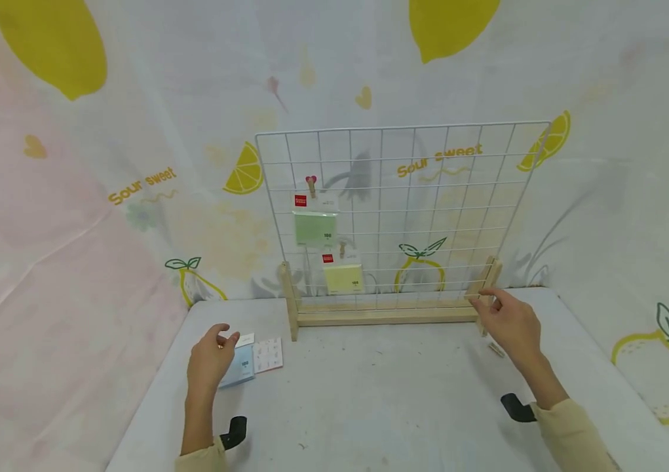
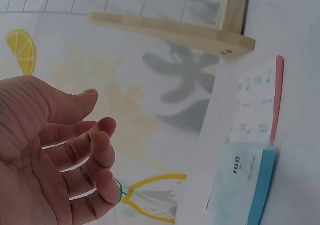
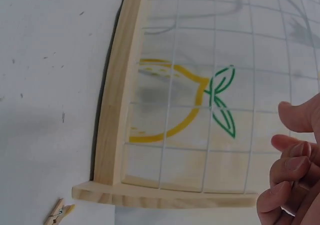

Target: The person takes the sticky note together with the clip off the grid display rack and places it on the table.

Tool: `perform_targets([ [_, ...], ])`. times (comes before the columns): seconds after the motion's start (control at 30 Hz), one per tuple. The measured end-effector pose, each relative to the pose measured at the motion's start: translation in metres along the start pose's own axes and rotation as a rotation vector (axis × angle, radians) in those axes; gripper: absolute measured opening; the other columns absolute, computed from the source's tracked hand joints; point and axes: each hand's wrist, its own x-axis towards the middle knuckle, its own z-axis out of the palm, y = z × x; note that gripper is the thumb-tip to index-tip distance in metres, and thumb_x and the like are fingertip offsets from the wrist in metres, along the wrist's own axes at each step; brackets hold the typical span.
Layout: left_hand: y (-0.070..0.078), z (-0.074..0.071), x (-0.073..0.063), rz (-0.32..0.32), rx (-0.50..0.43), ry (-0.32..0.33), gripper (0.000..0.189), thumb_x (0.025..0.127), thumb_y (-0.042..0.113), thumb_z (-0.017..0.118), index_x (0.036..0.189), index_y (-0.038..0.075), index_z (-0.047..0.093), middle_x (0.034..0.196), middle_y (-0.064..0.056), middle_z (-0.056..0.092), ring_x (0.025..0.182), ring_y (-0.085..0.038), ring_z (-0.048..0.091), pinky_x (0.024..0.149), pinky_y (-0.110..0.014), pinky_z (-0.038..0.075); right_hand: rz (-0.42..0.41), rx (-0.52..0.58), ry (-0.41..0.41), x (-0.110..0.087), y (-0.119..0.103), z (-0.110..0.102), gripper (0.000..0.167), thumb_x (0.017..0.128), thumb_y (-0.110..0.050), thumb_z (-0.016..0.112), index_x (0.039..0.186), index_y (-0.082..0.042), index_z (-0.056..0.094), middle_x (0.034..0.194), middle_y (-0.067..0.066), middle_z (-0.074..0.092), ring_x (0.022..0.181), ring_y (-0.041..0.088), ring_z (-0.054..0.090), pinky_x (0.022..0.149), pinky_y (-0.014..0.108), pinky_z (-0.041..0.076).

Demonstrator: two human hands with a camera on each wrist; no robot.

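- The white desk (image 1: 369,400) carries everything; its near edge is cut off by the bottom of the head view.
- The wire grid (image 1: 408,210) stands along the desk's far edge, presumably so its whole face stays within reach. Its thin wires fade into the pale backdrop.
- The wooden stand (image 1: 387,318) runs under the grid; its end feet, set crosswise, seem to keep the grid from tipping.
- The left hand (image 1: 209,357) hovers near the desk's left edge, fingers loosely bent, holding nothing. In the head view it covers part of the blue pack.
- The right hand (image 1: 510,320) is raised before the stand's right end, fingers relaxed and without a grasp; its outer part is cropped in the right wrist view.
- The green pack (image 1: 315,229) and, lower and to its right, the yellow pack (image 1: 344,278) hang on the grid, clipped at their tops, probably to leave their fronts showing.
- The blue pack (image 1: 240,366) lies near the desk's left edge, beside a red-edged patterned pad (image 1: 268,355); its small print is unreadable.
- Clothespins: a heart-topped peg (image 1: 312,187) on green, a plainer-looking peg (image 1: 343,249) on yellow, its top hard to make out. A loose peg (image 1: 496,350) lies towards the desk's far right corner.
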Motion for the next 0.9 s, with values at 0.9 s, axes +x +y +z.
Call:
perform_targets([
  [0.9, 0.09, 0.005, 0.022, 0.308, -0.237, 0.206, 0.045, 0.094, 0.022, 0.069, 0.133, 0.003, 0.058, 0.087, -0.008, 0.066, 0.068, -0.02, 0.057, 0.058, -0.033, 0.043, -0.286, 0.221, 0.246, 0.035, -0.091, 0.009, 0.026, 0.077, -0.017, 0.086, 0.099, -0.008, 0.075, 0.058, -0.005, 0.04, 0.051, 0.01, 0.032, 0.046, 0.03, 0.025],
])
